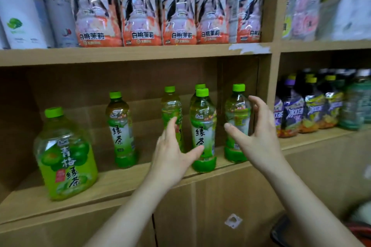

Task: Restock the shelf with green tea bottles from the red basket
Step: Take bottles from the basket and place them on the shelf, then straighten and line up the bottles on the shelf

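Note:
Several slim green tea bottles with green caps stand on the wooden shelf (112, 182): one at the left (120, 130), one behind my left hand (171, 106), a front one (203, 130) with another just behind it, and one at the right (237, 118). My left hand (172, 156) is open, fingers spread, just left of the front bottle. My right hand (257, 136) is open and curved beside the right bottle, apparently not gripping it. A sliver of the red basket (359, 232) shows at the bottom right.
A large green plum tea jug (64, 156) stands at the shelf's left front. Peach jasmine bottles (140, 6) fill the shelf above. Purple-labelled iced tea bottles (295, 110) sit in the right bay past a wooden upright (269, 78). Cardboard panels lie below.

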`<move>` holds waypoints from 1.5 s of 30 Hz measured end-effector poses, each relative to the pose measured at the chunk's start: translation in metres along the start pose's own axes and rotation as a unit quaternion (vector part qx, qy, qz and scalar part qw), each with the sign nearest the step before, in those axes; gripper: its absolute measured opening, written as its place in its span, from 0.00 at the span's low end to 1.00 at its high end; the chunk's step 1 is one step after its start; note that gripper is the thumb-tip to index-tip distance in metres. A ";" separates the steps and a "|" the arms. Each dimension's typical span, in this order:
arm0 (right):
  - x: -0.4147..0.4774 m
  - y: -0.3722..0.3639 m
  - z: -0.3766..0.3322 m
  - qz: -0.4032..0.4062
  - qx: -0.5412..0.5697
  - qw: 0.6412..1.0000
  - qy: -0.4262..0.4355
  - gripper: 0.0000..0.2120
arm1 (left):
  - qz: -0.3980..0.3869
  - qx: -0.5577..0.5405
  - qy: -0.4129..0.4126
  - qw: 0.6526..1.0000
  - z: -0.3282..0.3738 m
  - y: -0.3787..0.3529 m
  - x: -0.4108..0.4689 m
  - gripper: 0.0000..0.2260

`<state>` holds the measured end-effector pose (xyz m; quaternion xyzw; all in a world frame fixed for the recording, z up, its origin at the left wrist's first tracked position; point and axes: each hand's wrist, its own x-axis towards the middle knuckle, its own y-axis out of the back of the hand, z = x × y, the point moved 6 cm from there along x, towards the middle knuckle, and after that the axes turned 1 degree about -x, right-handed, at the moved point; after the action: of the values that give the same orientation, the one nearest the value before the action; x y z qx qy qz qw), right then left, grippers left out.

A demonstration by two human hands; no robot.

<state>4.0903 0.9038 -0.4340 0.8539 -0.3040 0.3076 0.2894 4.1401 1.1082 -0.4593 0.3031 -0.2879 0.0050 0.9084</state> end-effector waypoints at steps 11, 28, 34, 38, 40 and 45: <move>0.023 -0.030 0.051 -0.070 0.030 0.989 -0.126 0.45 | 0.039 -0.006 0.075 0.996 -0.019 -0.039 0.027 0.44; 0.019 -0.066 0.071 -0.119 0.096 0.976 -0.155 0.34 | 0.154 0.205 -0.149 0.955 0.012 -0.005 0.001 0.30; 0.022 -0.059 0.092 -0.153 0.225 0.943 -0.194 0.28 | 0.013 0.121 0.075 0.990 -0.011 -0.070 0.057 0.37; 0.023 -0.059 0.100 -0.143 0.117 0.970 -0.157 0.30 | 0.008 0.111 0.141 0.984 -0.021 -0.089 0.079 0.20; 0.019 -0.058 0.098 -0.085 0.037 0.987 -0.134 0.37 | 0.016 0.105 0.140 0.984 -0.025 -0.094 0.085 0.21; 0.026 -0.062 0.100 -0.043 -0.006 0.990 -0.131 0.33 | 0.015 0.124 0.142 0.982 -0.035 -0.105 0.095 0.21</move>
<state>4.1848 0.8668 -0.4987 0.8974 -0.3039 0.1784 0.2655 4.2571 1.0257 -0.4896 0.4055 -0.1581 0.0973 0.8950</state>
